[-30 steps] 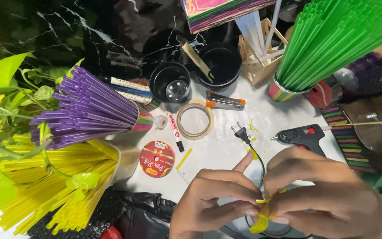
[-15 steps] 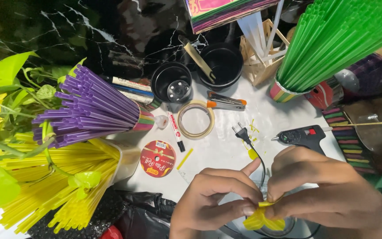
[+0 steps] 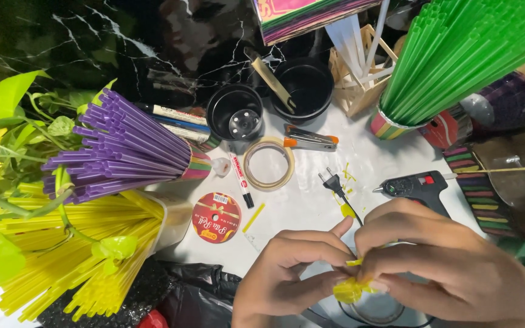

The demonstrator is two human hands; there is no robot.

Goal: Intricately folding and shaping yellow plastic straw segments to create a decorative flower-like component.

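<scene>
Head view: both hands, left hand (image 3: 293,273) and right hand (image 3: 445,267), pinch a mostly hidden yellow straw piece (image 3: 349,289).

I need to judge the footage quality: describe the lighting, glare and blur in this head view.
Head view: bright, even light on the white table; faint sheen on the dark marble wall; right hand and left hand slightly soft at the frame's bottom, pinching a yellow piece; purple straws sharp.

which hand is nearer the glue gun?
Right. The right hand sits just below the black glue gun, nearly touching it. The left hand is farther off, down and to its left.
</scene>
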